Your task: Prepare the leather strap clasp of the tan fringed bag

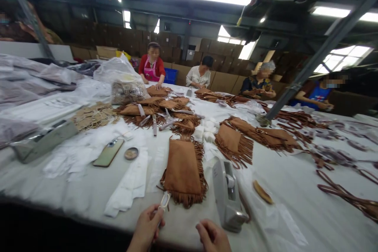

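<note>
My left hand (149,222) is at the front edge of the table, its fingers closed on a small pale loop-shaped piece (164,201). That piece stands up beside the lower left corner of a brown fringed suede bag (182,167), which lies flat in front of me. To the right, my right hand (213,237) is curled with thumb and fingers together; anything inside it is hidden. Nearest to that hand is a grey tape dispenser (228,197). White tissue sheets (130,185) lie left of the bag.
A phone (109,152) and a small round dish (131,153) lie left. More fringed bags (230,139) are spread farther back. A curved brown piece (262,192) and straps (345,191) lie right. A metal post (310,59) slants upward. Several people work across the table.
</note>
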`<move>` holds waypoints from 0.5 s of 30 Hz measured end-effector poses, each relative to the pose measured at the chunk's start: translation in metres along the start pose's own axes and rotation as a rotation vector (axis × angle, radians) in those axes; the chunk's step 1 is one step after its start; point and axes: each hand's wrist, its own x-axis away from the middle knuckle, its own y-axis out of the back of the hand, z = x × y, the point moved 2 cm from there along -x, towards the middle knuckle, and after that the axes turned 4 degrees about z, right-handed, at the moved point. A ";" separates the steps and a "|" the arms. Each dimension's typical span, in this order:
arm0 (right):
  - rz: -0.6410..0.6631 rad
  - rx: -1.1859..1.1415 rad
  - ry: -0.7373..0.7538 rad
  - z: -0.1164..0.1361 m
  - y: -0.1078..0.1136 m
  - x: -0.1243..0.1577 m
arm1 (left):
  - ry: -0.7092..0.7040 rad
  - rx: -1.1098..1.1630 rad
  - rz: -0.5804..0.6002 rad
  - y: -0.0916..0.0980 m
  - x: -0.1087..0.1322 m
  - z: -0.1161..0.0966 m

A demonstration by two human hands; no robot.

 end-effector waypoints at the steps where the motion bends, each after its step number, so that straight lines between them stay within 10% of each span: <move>1: 0.107 -0.043 0.031 0.019 -0.014 -0.007 | -0.009 -0.011 0.003 0.000 0.000 0.000; 6: 0.404 -0.157 0.118 0.071 -0.062 -0.045 | -0.088 -0.069 0.059 -0.001 -0.003 0.003; 15: 0.359 0.038 0.033 0.046 -0.092 -0.089 | -0.237 -0.205 0.050 0.006 -0.004 0.001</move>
